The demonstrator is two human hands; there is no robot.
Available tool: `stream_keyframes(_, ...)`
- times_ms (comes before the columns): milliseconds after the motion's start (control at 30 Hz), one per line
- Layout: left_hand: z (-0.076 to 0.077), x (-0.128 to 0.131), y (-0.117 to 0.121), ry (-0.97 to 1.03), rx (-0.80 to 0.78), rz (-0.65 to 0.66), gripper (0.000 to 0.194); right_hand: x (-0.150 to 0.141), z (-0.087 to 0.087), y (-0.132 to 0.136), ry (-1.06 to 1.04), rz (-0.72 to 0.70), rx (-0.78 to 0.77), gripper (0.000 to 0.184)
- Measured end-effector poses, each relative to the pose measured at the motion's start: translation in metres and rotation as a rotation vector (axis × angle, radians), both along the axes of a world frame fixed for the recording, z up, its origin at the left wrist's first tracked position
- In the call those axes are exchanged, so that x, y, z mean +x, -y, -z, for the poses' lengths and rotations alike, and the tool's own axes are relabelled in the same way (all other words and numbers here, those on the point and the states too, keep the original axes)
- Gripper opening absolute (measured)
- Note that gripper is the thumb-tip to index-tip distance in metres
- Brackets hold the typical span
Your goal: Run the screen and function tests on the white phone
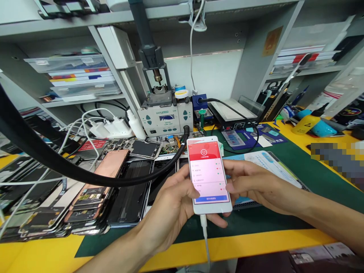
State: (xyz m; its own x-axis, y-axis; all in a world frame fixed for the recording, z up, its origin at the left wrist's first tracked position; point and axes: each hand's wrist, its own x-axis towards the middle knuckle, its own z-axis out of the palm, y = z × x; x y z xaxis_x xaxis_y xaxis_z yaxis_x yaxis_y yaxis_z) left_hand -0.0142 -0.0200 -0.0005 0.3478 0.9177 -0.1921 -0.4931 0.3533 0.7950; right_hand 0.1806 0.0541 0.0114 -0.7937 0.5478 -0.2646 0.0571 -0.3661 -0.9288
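Observation:
A white smartphone (210, 174) is held upright between both hands, its lit screen facing me. Red fills the screen's top with a sad-face icon, rows with small dots follow, and a blue button sits at the bottom. My left hand (173, 201) wraps the phone's left side, thumb over the lower left of the screen. Gripping the right edge, my right hand (250, 185) has its thumb by the lower right of the screen; some of its fingers are hidden behind the phone. A white charging cable (204, 223) is plugged into the phone's bottom and hangs down.
Stacks of dismantled phones (96, 185) cover the left of the green mat (287, 212). A thick black hose (113, 180) arcs across the left. Behind stand a soldering station (165, 121) and a black device (236, 113). A yellow bottle (308, 122) stands at right.

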Motion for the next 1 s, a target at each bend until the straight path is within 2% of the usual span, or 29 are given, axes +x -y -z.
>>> stream_keyframes(1000,0.0012,0.0004,-0.0012,-0.009,0.005,0.008,0.059,0.0002,0.0016,0.0004,-0.016,-0.025,0.001,0.05)
